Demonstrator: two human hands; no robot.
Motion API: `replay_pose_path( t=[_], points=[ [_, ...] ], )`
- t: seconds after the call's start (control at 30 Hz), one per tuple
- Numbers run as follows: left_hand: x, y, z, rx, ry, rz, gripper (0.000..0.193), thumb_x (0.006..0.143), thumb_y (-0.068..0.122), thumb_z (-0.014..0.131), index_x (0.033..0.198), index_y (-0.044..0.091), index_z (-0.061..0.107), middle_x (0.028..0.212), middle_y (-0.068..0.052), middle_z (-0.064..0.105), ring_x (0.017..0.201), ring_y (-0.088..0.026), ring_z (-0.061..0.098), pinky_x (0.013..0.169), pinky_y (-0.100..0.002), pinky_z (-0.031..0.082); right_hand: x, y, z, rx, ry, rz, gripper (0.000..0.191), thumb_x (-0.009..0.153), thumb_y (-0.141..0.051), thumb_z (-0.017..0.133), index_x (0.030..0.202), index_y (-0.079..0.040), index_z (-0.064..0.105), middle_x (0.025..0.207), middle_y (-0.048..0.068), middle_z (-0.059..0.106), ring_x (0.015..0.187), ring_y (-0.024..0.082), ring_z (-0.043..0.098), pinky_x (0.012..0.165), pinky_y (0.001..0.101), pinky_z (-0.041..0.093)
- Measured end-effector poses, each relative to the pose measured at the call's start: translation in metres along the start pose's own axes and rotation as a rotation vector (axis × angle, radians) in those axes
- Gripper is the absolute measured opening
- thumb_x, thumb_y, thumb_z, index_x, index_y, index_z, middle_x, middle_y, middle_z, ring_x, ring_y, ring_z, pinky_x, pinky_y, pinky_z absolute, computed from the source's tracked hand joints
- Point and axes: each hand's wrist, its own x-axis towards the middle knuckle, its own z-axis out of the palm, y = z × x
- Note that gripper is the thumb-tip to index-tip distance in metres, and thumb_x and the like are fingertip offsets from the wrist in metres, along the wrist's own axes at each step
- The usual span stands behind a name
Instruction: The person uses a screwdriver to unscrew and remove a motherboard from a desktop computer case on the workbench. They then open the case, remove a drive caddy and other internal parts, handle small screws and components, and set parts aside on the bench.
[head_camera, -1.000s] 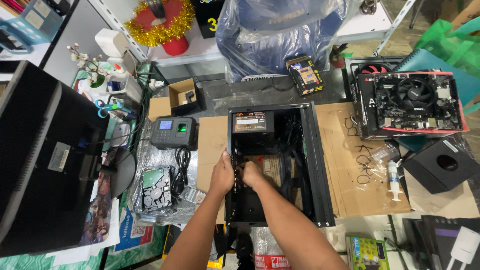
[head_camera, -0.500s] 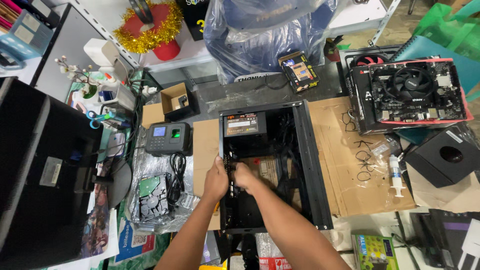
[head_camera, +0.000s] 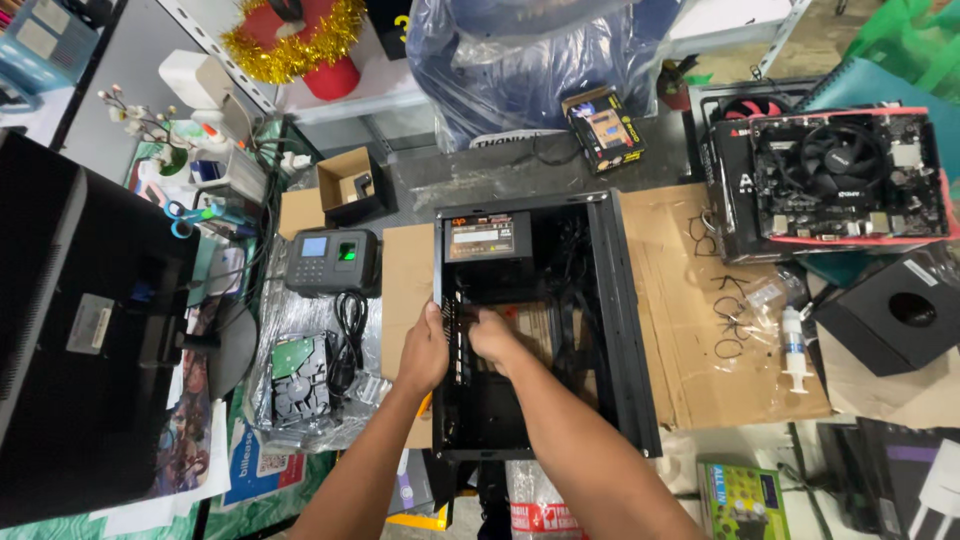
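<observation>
Right now my left hand (head_camera: 424, 352) grips the left wall of one black, open computer case (head_camera: 630, 330), while my right hand (head_camera: 492, 338) reaches inside, grip hidden; two hands, one case.

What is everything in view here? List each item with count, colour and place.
computer case: 1, black, open, centre, lying on cardboard
power supply: 1, black, top left corner inside the case
cardboard sheet: 1, brown, under the case
motherboard with fan: 1, black, on a box at upper right
fingerprint terminal: 1, dark grey, left of the case
hard drive: 1, silver-green, on plastic wrap at lower left
small open box: 1, brown, upper left
syringe: 1, white, right of the cardboard
monitor: 1, black, far left
left hand: 1, gripping the case's left wall
right hand: 1, inside the case
</observation>
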Motion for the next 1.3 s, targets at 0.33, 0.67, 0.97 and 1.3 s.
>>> replay_pose_path(
  t=[0.33,0.67,0.97,1.3],
  points=[
    [-0.001,0.003,-0.006,-0.006,-0.023,0.035,0.059,0.105,0.041,0.022,0.15,0.011,0.047,0.124,-0.029,0.066,0.121,-0.048,0.058,0.102,-0.049,0.045,0.0,-0.008,0.01,-0.212,-0.053,0.095,0.031,0.094,-0.02,0.062,0.119,-0.005,0.073,0.098,0.02,0.075,0.085,0.029,0.073,0.075,0.0423,0.057],
    [0.001,-0.007,-0.005,-0.078,-0.122,-0.117,0.062,0.106,0.051,0.031,0.146,0.007,0.047,0.132,-0.023,0.062,0.128,-0.037,0.057,0.109,-0.043,0.04,0.014,0.012,-0.001,0.255,-0.12,0.078,0.038,0.089,-0.005,0.056,0.123,-0.01,0.073,0.11,0.005,0.078,0.096,0.014,0.071,0.083,0.0302,0.057],
    [0.023,-0.05,0.014,-0.735,-0.337,-0.362,0.051,0.1,0.045,0.054,0.127,0.004,0.068,0.115,-0.008,0.07,0.106,-0.02,0.061,0.098,-0.035,0.045,0.01,0.001,0.002,0.238,-0.031,0.192,0.025,0.096,-0.015,0.068,0.118,-0.004,0.072,0.105,0.012,0.076,0.088,0.02,0.07,0.073,0.0382,0.059],
    [0.022,-0.034,0.005,-0.592,-0.308,-0.329,0.062,0.096,0.051,0.053,0.13,0.001,0.069,0.122,-0.008,0.073,0.11,-0.016,0.066,0.1,-0.03,0.047,0.015,0.009,0.0,-0.195,0.139,0.118,0.028,0.09,-0.016,0.066,0.115,-0.008,0.075,0.105,0.018,0.077,0.095,0.027,0.075,0.082,0.0389,0.057]
  ],
)
